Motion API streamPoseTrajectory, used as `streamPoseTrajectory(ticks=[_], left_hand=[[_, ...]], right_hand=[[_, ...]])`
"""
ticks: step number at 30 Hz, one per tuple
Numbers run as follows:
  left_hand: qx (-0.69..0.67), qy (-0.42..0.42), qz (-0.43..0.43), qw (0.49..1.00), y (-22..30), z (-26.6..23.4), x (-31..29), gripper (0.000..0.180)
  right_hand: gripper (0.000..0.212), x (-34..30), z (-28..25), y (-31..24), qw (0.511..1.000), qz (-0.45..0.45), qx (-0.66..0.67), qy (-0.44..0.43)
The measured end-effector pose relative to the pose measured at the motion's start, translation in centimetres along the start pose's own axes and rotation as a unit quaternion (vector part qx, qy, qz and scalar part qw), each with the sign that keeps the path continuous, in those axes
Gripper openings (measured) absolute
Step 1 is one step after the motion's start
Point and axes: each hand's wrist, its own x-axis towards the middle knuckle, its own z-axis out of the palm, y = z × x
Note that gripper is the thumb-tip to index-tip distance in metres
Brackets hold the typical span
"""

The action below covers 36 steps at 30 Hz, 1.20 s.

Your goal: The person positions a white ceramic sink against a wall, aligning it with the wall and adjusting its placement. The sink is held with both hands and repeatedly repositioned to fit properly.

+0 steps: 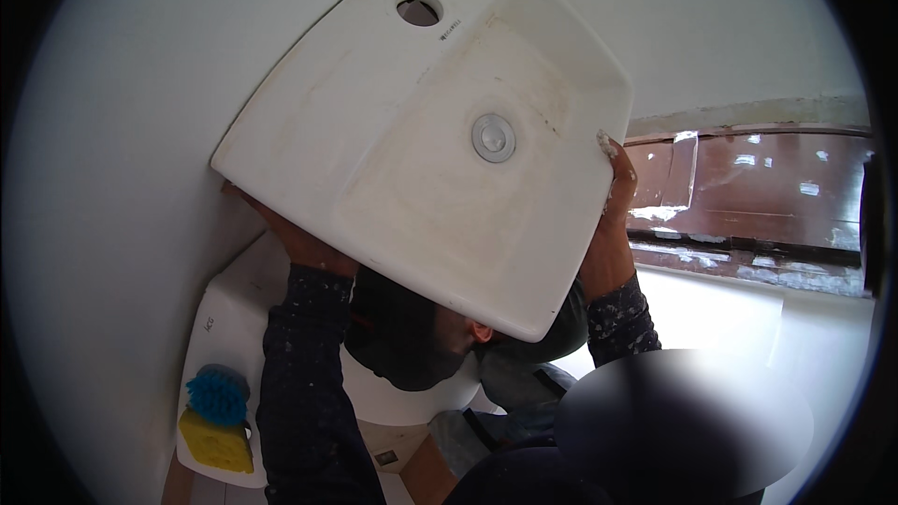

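- White wall fills the left and upper part of my view; on the right a brown, paint-spattered window frame sits above a pale sill.
- Low on the left I see one white toilet cistern, its lid carrying one blue brush head and one yellow sponge, which touch each other.
- I count one white washbasin, held up tilted against the wall, with one tap hole near its top and one metal drain in the bowl.
- My left hand is under the basin's lower left edge; its fingers are hidden behind the rim, so I cannot tell how they sit.
- My right hand presses against the basin's right edge, fingers together and laid up along the rim.
- Both sleeves are dark and flecked with white.
- One other person crouches below the basin, head partly hidden by its lower corner.
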Motion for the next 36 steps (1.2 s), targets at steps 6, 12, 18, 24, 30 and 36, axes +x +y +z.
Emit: streamPoseTrajectory(ticks=[6,12,18,24,30,36], left_hand=[[-0.031,-0.027,-0.006,0.999,0.0,-0.1,-0.4,0.074],[-0.003,-0.013,0.002,1.000,0.0,-0.3,-0.5,0.068],[0.050,0.018,0.021,0.998,0.1,0.1,-0.5,0.069],[0.085,0.030,0.035,0.995,0.1,0.4,-0.4,0.070],[0.145,0.039,0.052,0.987,0.0,0.9,-0.3,0.072],[0.263,0.028,0.075,0.961,-0.3,0.8,-0.4,0.073]], right_hand=[[0.068,0.0,-1.0,0.2,0.997,-0.024,-0.061,-0.043],[0.072,1.4,-2.5,1.0,0.996,-0.037,-0.069,-0.040],[0.061,1.3,-1.8,0.7,0.998,-0.014,-0.061,0.001],[0.055,0.7,-0.8,0.2,0.998,-0.001,-0.063,0.012],[0.058,0.7,-1.5,0.6,0.999,-0.020,-0.049,-0.009],[0.058,1.9,-2.2,0.8,0.997,-0.021,-0.064,-0.025]])
